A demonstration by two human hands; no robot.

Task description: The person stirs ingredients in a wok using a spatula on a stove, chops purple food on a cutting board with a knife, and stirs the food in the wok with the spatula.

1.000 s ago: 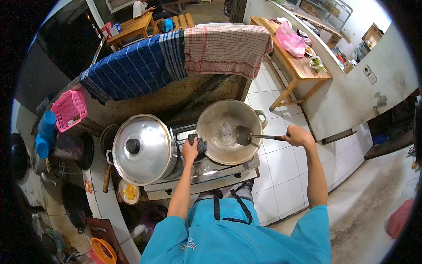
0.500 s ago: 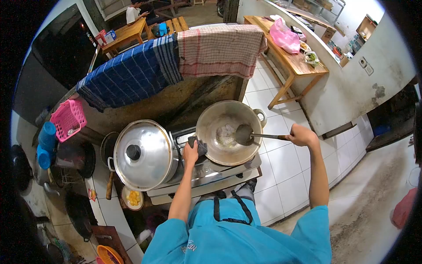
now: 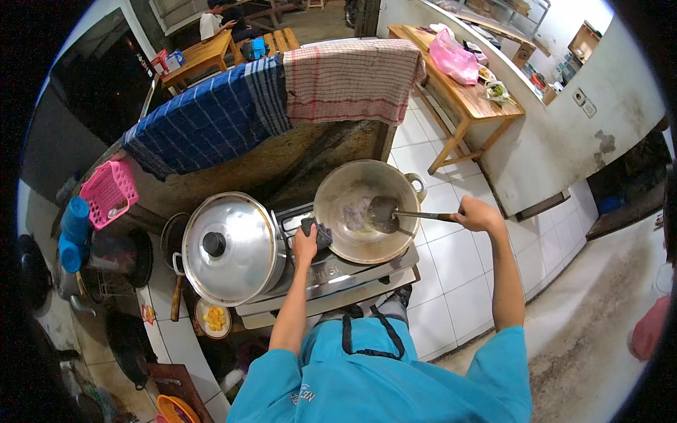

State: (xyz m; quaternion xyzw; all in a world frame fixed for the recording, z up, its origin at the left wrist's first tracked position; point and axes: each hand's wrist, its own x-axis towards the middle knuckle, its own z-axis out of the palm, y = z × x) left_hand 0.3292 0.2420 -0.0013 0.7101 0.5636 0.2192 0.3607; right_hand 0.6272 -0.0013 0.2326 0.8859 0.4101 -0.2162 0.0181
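Observation:
A large metal wok [image 3: 341, 189] sits on the right side of the gas stove [image 3: 331, 283]. My left hand [image 3: 305, 247] is closed on a dark cloth [image 3: 324, 236] at the wok's left edge; the wok handle there is hidden. In my right hand [image 3: 479, 214] is the handle of a metal spatula [image 3: 383, 213], whose dark blade rests inside the wok. A little shiny residue shows on the wok's bottom, partly behind the blade. Left of the wok, a big lidded pot [image 3: 236, 264] stands close to my left hand.
Blue [image 3: 211, 116] and checked [image 3: 349, 81] cloths hang over the partition behind the stove. A plate of yellow pieces [image 3: 214, 319] and a wooden-handled pan [image 3: 176, 303] are at left. A wooden table [image 3: 451, 92] stands back right; a person [image 3: 211, 25] sits far back.
The spatula blade has shifted slightly left and up inside the wok and turned, and the pale patch on the bottom shows less. My left hand stays at the wok's edge.

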